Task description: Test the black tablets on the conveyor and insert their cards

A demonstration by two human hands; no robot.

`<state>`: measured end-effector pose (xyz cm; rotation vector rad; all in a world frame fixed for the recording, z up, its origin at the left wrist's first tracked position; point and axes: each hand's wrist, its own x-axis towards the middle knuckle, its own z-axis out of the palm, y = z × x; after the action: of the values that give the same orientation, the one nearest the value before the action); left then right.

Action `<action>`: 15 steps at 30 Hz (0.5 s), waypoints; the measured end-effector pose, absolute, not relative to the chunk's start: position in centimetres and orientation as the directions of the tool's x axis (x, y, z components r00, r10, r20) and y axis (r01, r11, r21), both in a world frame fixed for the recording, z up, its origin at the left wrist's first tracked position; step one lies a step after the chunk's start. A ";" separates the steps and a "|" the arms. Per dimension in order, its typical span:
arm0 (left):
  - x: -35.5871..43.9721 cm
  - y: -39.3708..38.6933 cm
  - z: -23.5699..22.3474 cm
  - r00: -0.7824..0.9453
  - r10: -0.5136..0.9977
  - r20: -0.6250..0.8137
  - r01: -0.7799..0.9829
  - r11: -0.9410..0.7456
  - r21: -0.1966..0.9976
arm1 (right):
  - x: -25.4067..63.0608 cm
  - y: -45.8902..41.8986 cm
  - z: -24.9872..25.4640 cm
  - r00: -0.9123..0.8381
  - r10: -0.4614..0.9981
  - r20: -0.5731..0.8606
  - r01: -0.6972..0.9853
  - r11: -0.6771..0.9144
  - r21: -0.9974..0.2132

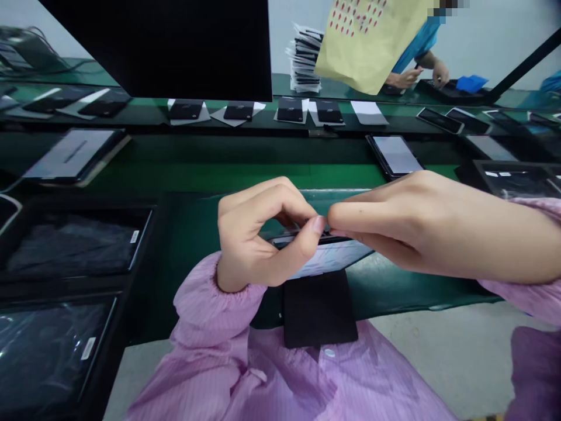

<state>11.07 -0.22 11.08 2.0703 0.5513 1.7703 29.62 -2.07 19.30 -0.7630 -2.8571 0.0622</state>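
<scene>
Right now the left hand (267, 240) pinches the upper edge of a thin tablet (335, 257) between thumb and curled fingers; the tablet is tilted, its pale face partly visible, over the near part of the green mat (188, 245). The right hand (407, 222) is opposite — fingers pressed together, tips at the same edge, just beside the left thumb — though whether they grip anything I cannot tell. Just below the tablet, a flat black panel (321, 310) extends past the mat's edge over the pink smock (289, 374). Black trays (56, 287) lie to the left, and a dark monitor (184, 47) stands beyond
</scene>
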 end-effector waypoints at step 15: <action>11.1 0.5 11.0 0.142 0.451 0.881 -0.006 -0.890 0.457 | 29.8 -1.7 19.6 -0.829 0.525 0.192 0.509 0.851 -0.128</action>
<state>11.08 0.51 10.99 2.0749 0.4289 1.8014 29.78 -1.70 19.60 -0.7947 -2.8085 0.1044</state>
